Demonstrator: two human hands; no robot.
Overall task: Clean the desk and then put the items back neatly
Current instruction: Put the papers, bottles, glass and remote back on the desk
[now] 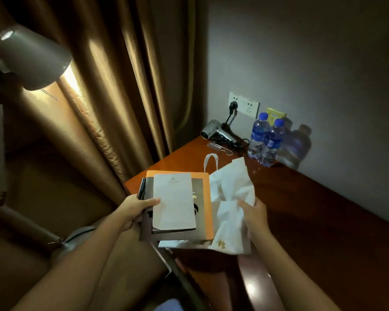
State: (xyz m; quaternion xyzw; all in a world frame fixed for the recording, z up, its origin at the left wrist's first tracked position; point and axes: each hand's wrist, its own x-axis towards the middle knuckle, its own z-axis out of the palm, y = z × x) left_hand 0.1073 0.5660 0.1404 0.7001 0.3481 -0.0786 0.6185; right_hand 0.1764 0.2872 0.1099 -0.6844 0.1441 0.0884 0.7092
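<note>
My left hand (137, 209) grips a stack of booklets above the desk's left corner: a white notepad (173, 200) on top, a dark folder (199, 212) under it, an orange folder (208, 205) beneath, and a black pen (141, 188) at the stack's left edge. My right hand (253, 213) holds a crumpled white cloth bag (230, 198) with a loop handle and gold print, beside the stack. The reddish wooden desk (301, 209) lies under both.
At the desk's far end lie a silver hair dryer (213, 131) with its black cord plugged into a wall socket (244, 104), and two blue-capped water bottles (265, 140). Brown curtains (121, 86) hang left; a floor lamp (29, 61) stands at far left.
</note>
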